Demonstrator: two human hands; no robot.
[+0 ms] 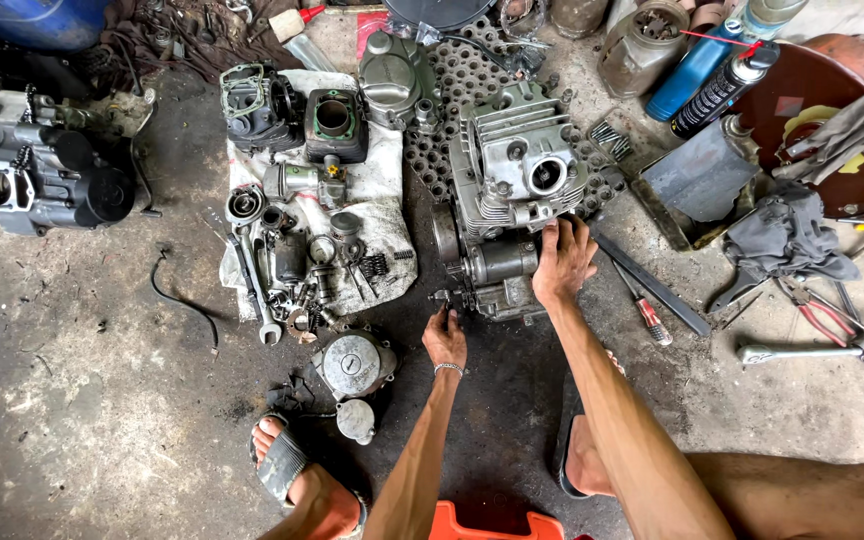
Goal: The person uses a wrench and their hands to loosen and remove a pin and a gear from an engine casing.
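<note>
A grey motorcycle engine block with a finned cylinder head stands on the oily concrete floor in front of me. My right hand lies flat on its lower casing, fingers spread against the metal. My left hand is at the engine's lower left corner, its fingers pinched on a small dark bolt or fitting that sticks out there. A bracelet circles the left wrist.
A dirty white cloth holds a cylinder, carburettor, springs and a spanner. A round cover lies near my left foot. Another engine sits far left. Screwdriver, pliers, ratchet, rags and spray cans lie right.
</note>
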